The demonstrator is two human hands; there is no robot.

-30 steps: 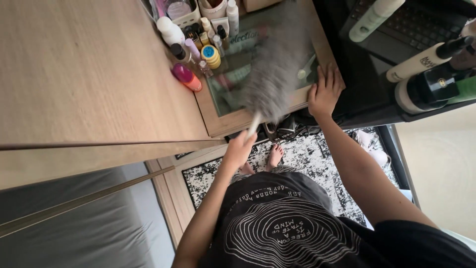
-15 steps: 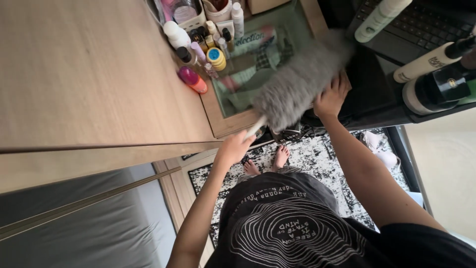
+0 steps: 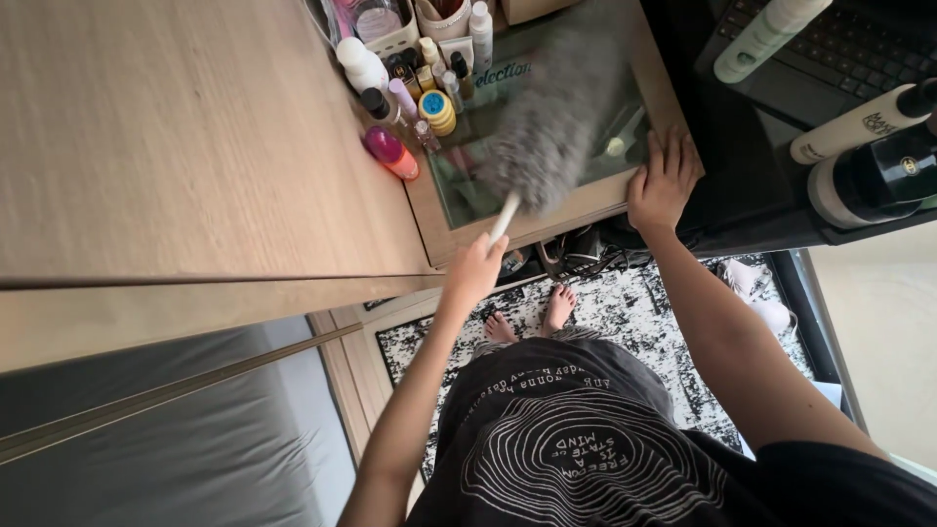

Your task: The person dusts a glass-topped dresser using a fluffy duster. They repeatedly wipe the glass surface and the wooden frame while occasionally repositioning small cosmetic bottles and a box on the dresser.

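Overhead, the left hand [image 3: 475, 270] has a closed grip on a grey duster [image 3: 547, 127], its fluffy head lying on the glass panel [image 3: 605, 127] of the desk [image 3: 195, 146]. Right hand [image 3: 662, 183] rests flat, fingers spread, on the panel's edge, beside small bottles [image 3: 400, 93].

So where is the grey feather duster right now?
In the head view, upper centre: the grey feather duster lies across the glass-topped table, right of the cosmetic bottles, its white handle held by the left hand.
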